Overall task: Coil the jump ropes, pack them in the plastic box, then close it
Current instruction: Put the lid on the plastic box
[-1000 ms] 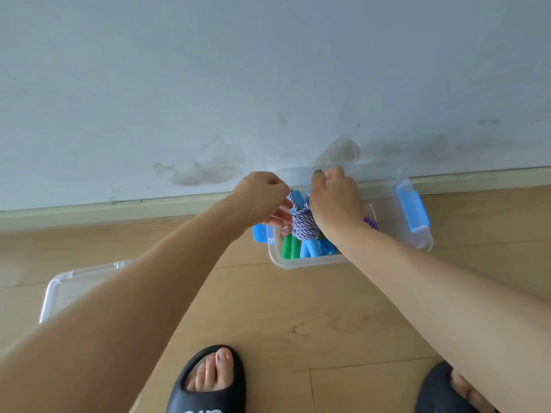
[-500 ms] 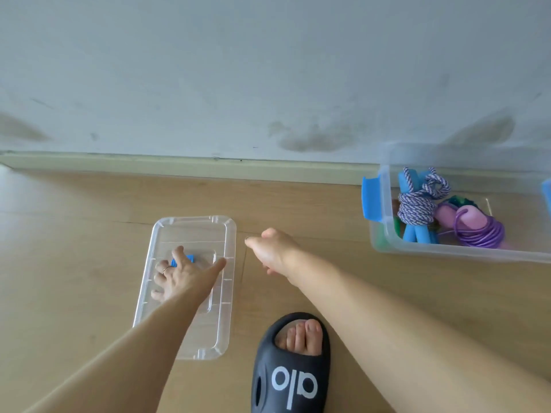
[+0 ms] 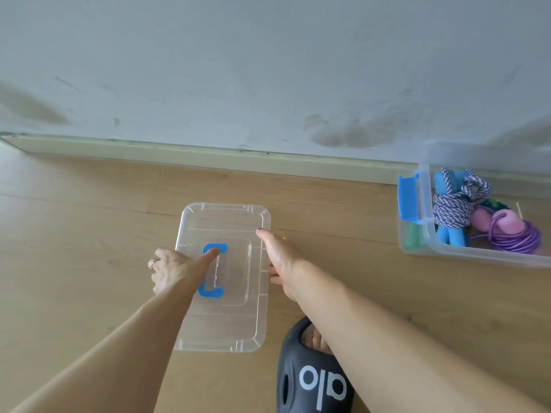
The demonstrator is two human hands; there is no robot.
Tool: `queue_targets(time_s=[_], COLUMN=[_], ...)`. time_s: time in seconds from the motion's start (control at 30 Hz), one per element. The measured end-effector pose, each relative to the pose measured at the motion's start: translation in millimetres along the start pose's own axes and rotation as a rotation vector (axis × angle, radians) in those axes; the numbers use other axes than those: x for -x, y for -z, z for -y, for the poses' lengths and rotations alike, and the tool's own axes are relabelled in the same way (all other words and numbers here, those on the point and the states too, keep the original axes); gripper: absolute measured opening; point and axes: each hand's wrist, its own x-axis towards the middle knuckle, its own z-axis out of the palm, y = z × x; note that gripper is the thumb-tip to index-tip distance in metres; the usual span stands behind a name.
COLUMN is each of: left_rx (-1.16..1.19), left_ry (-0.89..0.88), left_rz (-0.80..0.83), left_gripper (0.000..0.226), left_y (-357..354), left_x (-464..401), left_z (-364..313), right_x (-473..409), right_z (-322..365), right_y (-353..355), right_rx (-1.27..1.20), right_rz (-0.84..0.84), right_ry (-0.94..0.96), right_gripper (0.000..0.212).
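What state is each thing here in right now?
Lid: off the box, flat on the floor.
Box: open, ropes inside.
Jump ropes: coiled, in the box.
Left hand: gripping the lid's left edge.
Right hand: on the lid's right edge, fingers underneath.

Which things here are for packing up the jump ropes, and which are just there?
For the job:
- clear lid with blue handle
- plastic box with blue latch
- striped rope, purple rope
- left hand, right hand, both at the lid

Just there:
- black slipper
- wooden floor
- stained wall
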Motion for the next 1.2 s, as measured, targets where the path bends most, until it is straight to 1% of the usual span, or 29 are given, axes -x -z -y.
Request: queue_targets(time_s=[0.07, 0.1, 0.17, 0.23, 0.3, 0.37, 0.43, 0.53, 0.57, 0.6, 0.67, 0.77, 0.83, 0.9, 0.97, 1.03, 1.1, 1.2], left_rx=[0.021, 0.03, 0.077, 0.117, 0.101, 0.041, -0.05, -0.144, -0.153, -0.153, -0.14, -0.159, -0.182, -0.16, -0.068, 0.006, 0.047, 0.151], left_ry=[-0.073, -0.126, -0.234, -0.347, -0.461, -0.58, -0.716, -0.895, -0.938, -0.974, -1.046, -1.141, -1.158, -1.134, -1.052, -0.921, -0.804, -0.762], left_rz=[-0.002, -0.03, -0.11, -0.15, -0.168, -0.163, -0.123, -0.055, -0.032, -0.011, 0.036, 0.074, 0.092, 0.125, 0.142, 0.174, 0.231, 0.239], left_gripper=[0.083, 0.073, 0.056, 0.051, 0.05, 0.049, 0.05, 0.051, 0.052, 0.052, 0.052, 0.053, 0.054, 0.058, 0.065, 0.073, 0.078, 0.077], left_y=[11, 18, 35, 54, 71, 84, 89, 82, 77, 70, 55, 29, 9, -12, -33, -56, -77, -96], left_x=[1, 3, 10, 25, 48, 79, 112, 165, 182, 198, 223, 251, 263, 270, 272, 275, 277, 275], left_z=[-7, -13, -31, -54, -80, -110, -140, -185, -199, -212, -234, -257, -268, -272, -267, -257, -244, -231], right_x=[11, 17, 31, 47, 67, 88, 112, 150, 159, 165, 166, 154, 142, 127, 108, 94, 85, 77], right_z=[7, 11, 23, 37, 54, 71, 82, 83, 80, 75, 62, 35, 17, -2, -22, -38, -47, -52], right_y=[11, 17, 34, 54, 78, 111, 150, 210, 230, 249, 285, 329, 355, 380, 403, 418, 423, 424], right_rx=[-0.027, -0.038, -0.061, -0.077, -0.032, 0.007, 0.024, 0.073, 0.08, 0.08, 0.046, 0.003, -0.068, -0.12, -0.125, -0.129, -0.126, -0.13], right_rz=[-0.006, -0.013, -0.011, -0.005, -0.049, -0.164, -0.315, -0.447, -0.489, -0.541, -0.656, -0.818, -0.875, -0.919, -0.987, -1.056, -1.128, -1.22], right_ry=[0.008, 0.02, 0.072, 0.143, 0.235, 0.349, 0.465, 0.62, 0.672, 0.705, 0.724, 0.698, 0.647, 0.592, 0.544, 0.485, 0.457, 0.467], right_gripper=[0.059, 0.053, 0.051, 0.051, 0.052, 0.057, 0.053, 0.025, 0.017, 0.015, 0.017, 0.025, 0.024, 0.025, 0.028, 0.03, 0.025, 0.022])
